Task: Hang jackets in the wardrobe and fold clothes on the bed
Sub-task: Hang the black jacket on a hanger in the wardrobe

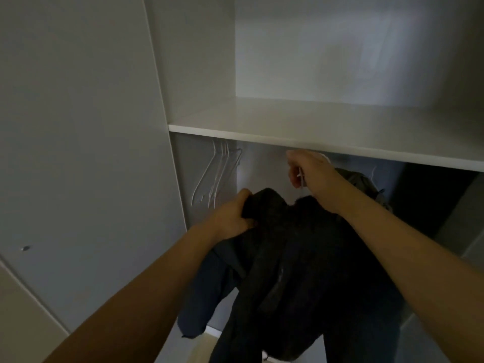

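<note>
A black jacket [288, 252] hangs in front of me inside the open white wardrobe [204, 61]. My left hand [230, 213] grips the jacket's left shoulder. Raised just under the shelf [314, 132], my right hand [311, 171] is closed around the thin white hook of the jacket's hanger [301, 178]. The hanging rail is hidden behind the shelf's front edge. An olive-green jacket [366, 182] hangs to the right, partly behind my right forearm.
Several bare white hangers [217, 174] hang at the left end of the compartment. The wardrobe door [78, 140] stands open on the left. A dark compartment [432, 200] lies to the right. Pale floor shows at the bottom.
</note>
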Action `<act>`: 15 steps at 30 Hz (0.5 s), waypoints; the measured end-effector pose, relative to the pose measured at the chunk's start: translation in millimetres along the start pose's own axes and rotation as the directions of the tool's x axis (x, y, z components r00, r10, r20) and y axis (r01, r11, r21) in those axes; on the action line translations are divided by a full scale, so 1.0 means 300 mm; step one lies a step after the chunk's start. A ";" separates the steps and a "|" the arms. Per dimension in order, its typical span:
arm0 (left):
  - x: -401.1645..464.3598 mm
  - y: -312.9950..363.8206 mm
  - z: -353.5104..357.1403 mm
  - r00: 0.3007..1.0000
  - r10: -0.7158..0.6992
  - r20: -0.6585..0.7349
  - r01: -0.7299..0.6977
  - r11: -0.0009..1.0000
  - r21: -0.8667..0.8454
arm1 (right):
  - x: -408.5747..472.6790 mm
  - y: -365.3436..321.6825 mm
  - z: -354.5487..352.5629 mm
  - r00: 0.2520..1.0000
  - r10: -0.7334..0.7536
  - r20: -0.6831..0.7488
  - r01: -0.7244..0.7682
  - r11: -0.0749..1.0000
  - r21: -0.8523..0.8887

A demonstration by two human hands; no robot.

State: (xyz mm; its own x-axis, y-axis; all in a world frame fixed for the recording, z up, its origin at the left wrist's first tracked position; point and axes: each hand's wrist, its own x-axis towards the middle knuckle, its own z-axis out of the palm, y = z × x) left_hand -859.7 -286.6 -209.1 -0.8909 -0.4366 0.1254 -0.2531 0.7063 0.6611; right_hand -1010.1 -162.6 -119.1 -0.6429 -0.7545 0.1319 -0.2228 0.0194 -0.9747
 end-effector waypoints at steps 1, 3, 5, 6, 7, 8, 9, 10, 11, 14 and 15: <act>-0.020 -0.010 0.014 0.999 0.039 -0.004 -0.039 0.998 -0.044 | 0.011 0.000 -0.007 0.997 0.039 -0.062 -0.035 0.997 0.069; -0.062 -0.028 0.024 0.996 0.058 0.064 -0.042 0.973 -0.227 | 0.015 0.002 -0.020 0.990 0.060 -0.127 -0.021 0.955 0.294; -0.077 -0.027 0.014 0.987 -0.058 0.148 0.108 0.927 -0.360 | 0.009 0.018 -0.024 0.991 0.021 -0.130 0.035 0.908 0.416; -0.074 -0.029 0.009 0.964 -0.162 0.213 0.224 0.924 -0.310 | 0.007 0.027 -0.019 0.993 0.004 -0.116 0.047 0.900 0.434; -0.071 -0.030 0.004 0.928 -0.250 0.276 0.301 0.940 -0.162 | 0.005 0.035 -0.009 0.995 -0.010 -0.101 0.053 0.897 0.438; -0.072 -0.028 0.010 0.895 -0.295 0.334 0.321 0.947 -0.025 | 0.005 0.042 0.003 0.996 -0.017 -0.086 0.054 0.892 0.449; -0.077 -0.019 0.025 0.869 -0.304 0.391 0.303 0.951 0.064 | 0.002 0.044 0.017 0.997 -0.027 -0.069 0.055 0.889 0.455; -0.086 -0.010 0.045 0.859 -0.299 0.415 0.285 0.954 0.097 | -0.001 0.041 0.026 0.998 -0.037 -0.053 0.057 0.879 0.473; -0.099 -0.001 0.064 0.873 -0.288 0.394 0.273 0.957 0.095 | 0.001 0.036 0.030 0.998 -0.038 -0.045 0.056 0.863 0.502; -0.114 0.008 0.108 0.944 -0.226 0.238 0.233 0.973 0.001 | 0.033 0.007 0.015 0.997 -0.020 -0.078 0.056 0.872 0.487; -0.113 0.017 0.116 0.961 -0.207 0.184 0.218 0.975 -0.040 | 0.045 -0.003 0.003 0.997 -0.010 -0.077 0.039 0.926 0.377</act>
State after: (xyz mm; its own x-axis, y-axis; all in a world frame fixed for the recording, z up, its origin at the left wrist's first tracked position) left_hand -843.8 -248.9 -235.6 -0.8731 -0.4632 -0.1521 -0.4253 0.5713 0.7019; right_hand -1017.9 -173.2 -116.7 -0.6948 -0.7022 0.1555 0.0449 -0.2582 -0.9650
